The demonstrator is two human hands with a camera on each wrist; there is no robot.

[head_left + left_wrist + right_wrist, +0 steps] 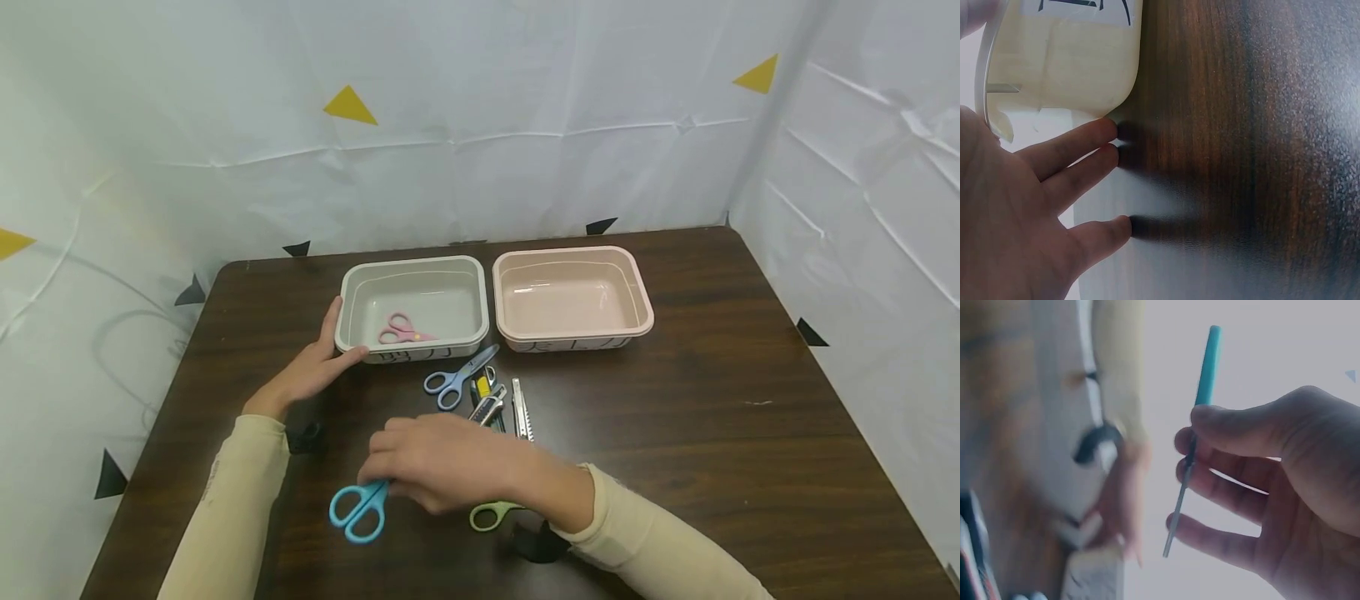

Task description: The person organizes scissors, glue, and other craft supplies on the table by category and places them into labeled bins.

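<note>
My right hand (453, 458) holds a pair of light blue scissors (365, 506) over the near part of the table, handle loops pointing left. In the right wrist view the thumb and fingers pinch these scissors (1208, 372) edge-on around the blades. My left hand (309, 372) rests against the near left corner of a grey bin (412, 265), thumb at the front rim and fingers along the left side. Fingertips (1121, 226) reach down to the tabletop in the left wrist view. Pink scissors (402, 331) lie inside the grey bin.
A pink bin (649, 320) stands just right of the grey one. In front are blue-grey scissors (450, 387), a silver box cutter (521, 408) and several other cutters (487, 404). Green-handled scissors (491, 514) show partly below the right wrist. White sheeting (480, 192) encloses the table.
</note>
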